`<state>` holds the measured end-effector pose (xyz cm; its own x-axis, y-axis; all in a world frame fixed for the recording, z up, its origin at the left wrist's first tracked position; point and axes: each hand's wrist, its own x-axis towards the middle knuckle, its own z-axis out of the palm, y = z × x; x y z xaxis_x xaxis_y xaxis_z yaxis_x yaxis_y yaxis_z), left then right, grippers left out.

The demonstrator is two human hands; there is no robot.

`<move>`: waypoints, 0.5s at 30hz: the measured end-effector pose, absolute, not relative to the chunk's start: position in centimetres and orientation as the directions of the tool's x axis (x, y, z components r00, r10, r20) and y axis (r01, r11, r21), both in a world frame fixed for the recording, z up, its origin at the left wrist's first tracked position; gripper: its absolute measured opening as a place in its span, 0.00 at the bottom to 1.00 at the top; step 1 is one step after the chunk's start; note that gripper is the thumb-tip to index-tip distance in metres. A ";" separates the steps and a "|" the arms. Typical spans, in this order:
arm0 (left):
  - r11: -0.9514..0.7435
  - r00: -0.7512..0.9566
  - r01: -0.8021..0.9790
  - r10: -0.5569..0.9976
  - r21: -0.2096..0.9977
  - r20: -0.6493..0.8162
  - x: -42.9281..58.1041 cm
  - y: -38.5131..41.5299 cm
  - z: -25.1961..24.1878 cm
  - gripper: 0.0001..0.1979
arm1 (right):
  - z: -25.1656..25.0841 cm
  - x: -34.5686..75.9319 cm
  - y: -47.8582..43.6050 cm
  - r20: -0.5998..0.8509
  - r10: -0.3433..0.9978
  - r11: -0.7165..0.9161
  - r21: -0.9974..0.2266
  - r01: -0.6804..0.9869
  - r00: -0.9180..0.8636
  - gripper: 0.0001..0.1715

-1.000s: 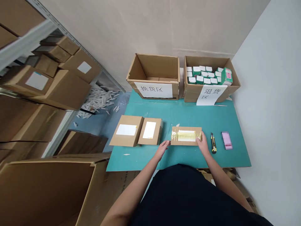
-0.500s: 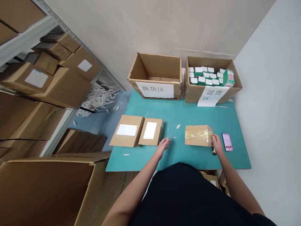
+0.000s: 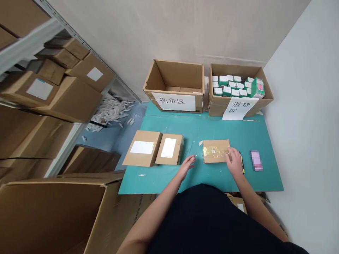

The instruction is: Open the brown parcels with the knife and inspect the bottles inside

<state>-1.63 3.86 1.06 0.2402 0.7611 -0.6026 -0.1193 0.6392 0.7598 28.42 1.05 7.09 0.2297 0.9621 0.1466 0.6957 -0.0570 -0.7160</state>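
A small cardboard box (image 3: 215, 146) lies on the green table, with shiny yellowish tape across its top. My right hand (image 3: 233, 160) grips its right edge, fingers bent over the end. My left hand (image 3: 188, 165) hovers over the table to the left of that box, fingers apart and holding nothing. Just right of my right hand lies a yellow-and-black box cutter (image 3: 242, 165), partly hidden by the hand. Two cardboard boxes with white labels, a larger one (image 3: 141, 157) and a smaller one (image 3: 168, 160), sit side by side beyond my left hand.
At the table's (image 3: 193, 123) back stand an open carton (image 3: 173, 100) with a paper sign and another carton (image 3: 215, 109) holding several green-and-white boxes. A phone (image 3: 256, 160) lies at the right. Shelves with boxes (image 3: 82, 100) and a large open carton (image 3: 53, 183) flank the left.
The taped box has shifted left and now lies flatter, my right hand moving left along with it. More of the box cutter shows. My left hand has drifted slightly right.
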 end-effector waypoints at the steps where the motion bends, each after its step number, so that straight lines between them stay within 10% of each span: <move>1: 0.643 0.237 -0.122 0.758 0.756 -0.607 -1.7 3.9 1.0 0.35 | 7.9 28.1 1.0 0.157 0.978 0.002 -0.666 0.746 0.137 0.25; 8: 0.667 0.216 -0.066 0.736 0.742 -0.642 -1.0 4.1 -0.6 0.34 | 7.8 31.4 0.9 0.199 0.933 -0.152 -0.540 0.828 0.301 0.28; 15: 0.697 0.342 -0.085 0.692 0.712 -0.636 3.6 4.4 -1.5 0.36 | 5.1 38.4 1.3 0.118 0.883 -0.241 -0.716 0.655 0.454 0.26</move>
